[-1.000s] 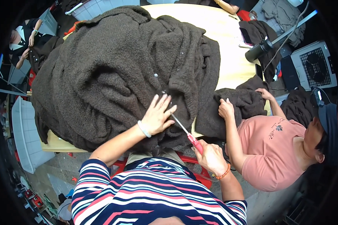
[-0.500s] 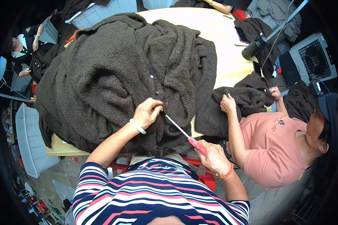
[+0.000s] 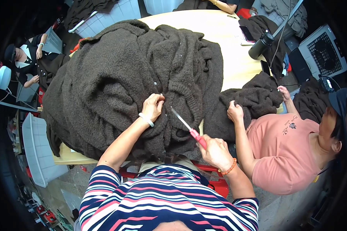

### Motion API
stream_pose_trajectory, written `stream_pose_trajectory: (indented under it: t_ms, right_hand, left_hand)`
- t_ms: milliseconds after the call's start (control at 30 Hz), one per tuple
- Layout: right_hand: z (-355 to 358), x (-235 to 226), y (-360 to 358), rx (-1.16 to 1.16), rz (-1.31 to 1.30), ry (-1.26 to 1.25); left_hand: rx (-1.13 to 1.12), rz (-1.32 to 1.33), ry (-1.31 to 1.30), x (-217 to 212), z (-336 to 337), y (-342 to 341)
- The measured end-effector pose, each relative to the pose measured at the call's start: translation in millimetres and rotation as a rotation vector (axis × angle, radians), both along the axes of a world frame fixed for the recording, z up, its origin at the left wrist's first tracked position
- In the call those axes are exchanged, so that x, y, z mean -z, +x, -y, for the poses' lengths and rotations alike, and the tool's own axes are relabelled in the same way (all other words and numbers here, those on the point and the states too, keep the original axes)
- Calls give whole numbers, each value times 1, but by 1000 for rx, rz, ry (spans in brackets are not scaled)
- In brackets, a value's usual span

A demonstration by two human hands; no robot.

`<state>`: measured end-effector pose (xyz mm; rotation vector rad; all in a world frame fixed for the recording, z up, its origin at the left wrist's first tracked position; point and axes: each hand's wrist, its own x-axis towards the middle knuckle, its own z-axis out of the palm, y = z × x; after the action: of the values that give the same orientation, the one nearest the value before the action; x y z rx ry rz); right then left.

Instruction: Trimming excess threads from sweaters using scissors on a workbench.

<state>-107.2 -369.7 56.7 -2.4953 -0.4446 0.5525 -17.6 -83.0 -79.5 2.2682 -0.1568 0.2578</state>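
Note:
A big heap of dark brown knitted cardigan lies in front of me, with small shiny buttons along a front edge. My left hand rests on the knit, thumb and fingers pinched at that edge; whatever sits between the fingertips is hidden. In my right hand is a red-handled screwdriver, its thin metal shaft slanting up and left. The tip ends over the knit just right of my left fingers, and I cannot tell whether it touches.
At the right, a person in a pink shirt handles another brown knit. A black bottle and phone are on the pale table. White bins stand around it. Another person works at far left.
My left hand has moved a little farther up the buttoned edge and pinches there. The screwdriver has followed slightly up and left in my right hand. The view has shifted a little.

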Motion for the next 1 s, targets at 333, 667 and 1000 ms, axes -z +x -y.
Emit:
stream_pose_trajectory:
  t_ms: [333,667,1000]
  right_hand:
    - [-10,9,16,30,194,96]
    - [-34,10,29,-32,36,70]
    - [-4,11,-6,-73,-51,-16]
  left_hand:
    - [-236,-79,529,-18,-16,58]
    - [73,-79,109,-25,-25,32]
    - [378,-1,552,-35,-11,-27]
